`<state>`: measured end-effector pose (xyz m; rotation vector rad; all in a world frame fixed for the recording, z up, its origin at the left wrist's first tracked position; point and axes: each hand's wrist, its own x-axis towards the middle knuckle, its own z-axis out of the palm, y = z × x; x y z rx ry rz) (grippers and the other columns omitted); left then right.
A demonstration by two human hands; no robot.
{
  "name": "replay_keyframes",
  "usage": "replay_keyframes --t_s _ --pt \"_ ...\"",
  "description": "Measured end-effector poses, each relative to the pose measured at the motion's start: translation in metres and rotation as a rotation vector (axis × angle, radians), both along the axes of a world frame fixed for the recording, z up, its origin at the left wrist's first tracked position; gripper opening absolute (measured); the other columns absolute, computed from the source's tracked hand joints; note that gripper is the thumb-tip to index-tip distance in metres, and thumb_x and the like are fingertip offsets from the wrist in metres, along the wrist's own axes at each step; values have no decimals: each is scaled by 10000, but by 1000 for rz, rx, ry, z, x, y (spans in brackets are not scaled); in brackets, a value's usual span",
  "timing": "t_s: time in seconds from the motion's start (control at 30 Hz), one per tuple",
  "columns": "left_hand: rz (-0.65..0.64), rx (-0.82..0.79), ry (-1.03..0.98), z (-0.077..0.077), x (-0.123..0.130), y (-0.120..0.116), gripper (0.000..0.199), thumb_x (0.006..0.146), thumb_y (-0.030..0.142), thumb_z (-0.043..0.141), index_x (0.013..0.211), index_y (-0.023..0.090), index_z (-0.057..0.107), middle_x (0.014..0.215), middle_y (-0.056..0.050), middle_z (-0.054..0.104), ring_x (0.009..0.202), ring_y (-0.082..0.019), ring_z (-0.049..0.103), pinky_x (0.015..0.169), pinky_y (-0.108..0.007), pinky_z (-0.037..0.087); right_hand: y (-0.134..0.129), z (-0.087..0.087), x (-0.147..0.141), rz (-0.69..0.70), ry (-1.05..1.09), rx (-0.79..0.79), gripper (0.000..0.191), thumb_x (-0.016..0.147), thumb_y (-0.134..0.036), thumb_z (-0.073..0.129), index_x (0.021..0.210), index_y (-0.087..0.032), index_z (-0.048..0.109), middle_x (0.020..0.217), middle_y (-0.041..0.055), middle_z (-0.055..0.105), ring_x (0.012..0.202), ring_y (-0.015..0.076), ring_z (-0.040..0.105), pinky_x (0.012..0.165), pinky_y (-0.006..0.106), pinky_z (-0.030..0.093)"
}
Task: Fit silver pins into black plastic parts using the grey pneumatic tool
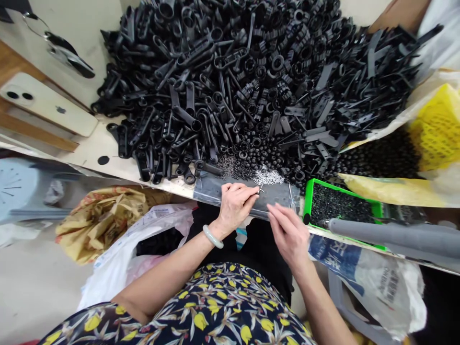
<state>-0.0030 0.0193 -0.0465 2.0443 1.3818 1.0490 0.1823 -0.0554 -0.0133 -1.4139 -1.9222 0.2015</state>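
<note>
My left hand (237, 203), with a pale bangle at its wrist, rests over the dark work pad (212, 188) at the bench edge. Its fingers are pinched together at a small silver pin (261, 190), in front of a heap of such pins (269, 176). Close to the pad's right part is my right hand (290, 235), its fingers and thumb drawn together; whatever may be between the tips is hidden. Behind the pad lie tiny dark metal bits (227, 165) and small black rings (257, 155). Black plastic handle-like parts (187, 91) are piled high beyond.
A green tray (307, 201) of small black pieces stands right, with a grey tool-like handle (388, 232) across it. Flat black levers (372, 57) and a yellow bag (436, 127) are farther right. Left are a phone (50, 103), keys (68, 53) and a brown sack (104, 218) below.
</note>
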Motion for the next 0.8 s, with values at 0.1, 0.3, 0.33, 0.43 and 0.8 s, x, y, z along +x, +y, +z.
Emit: replay_keyframes --t_s 0.1,0.3,0.33,0.43,0.8 --pt "8 20 -11 0 1 0 155 1030 286 662 1123 243 778 1007 -27 832 1017 -221 720 977 -459 348 -64 5 33 -65 33 -54 256 933 -146 716 1136 -290 776 968 36 773 819 218 744 751 363 608" --pt "2 19 -3 -1 3 0 176 1053 305 636 1128 261 789 1041 -19 832 983 -202 719 971 -451 351 -73 27 91 -417 676 -34 606 734 -619 877 1234 -332 692 1113 86 712 972 327 718 843 538 608" --pt "3 17 -8 -1 3 1 172 1054 307 639 1126 265 789 1046 -14 832 980 -197 719 971 -449 349 -57 34 91 -358 739 -50 728 704 -620 902 1341 -383 641 1242 104 695 1067 349 710 891 571 605" --pt "6 -10 -21 -1 2 1 159 1051 318 652 1116 268 789 1058 -13 831 976 -187 722 976 -440 346 -10 53 78 -250 766 -58 622 817 -431 850 1389 -358 618 1106 99 733 816 291 736 780 567 642" --pt "9 -8 -74 1 1 1 100 1022 268 692 1066 251 780 1014 -4 825 945 -184 725 929 -434 344 86 50 -24 -23 931 50 245 947 -392 662 875 -255 472 649 -72 543 429 100 480 517 298 582"
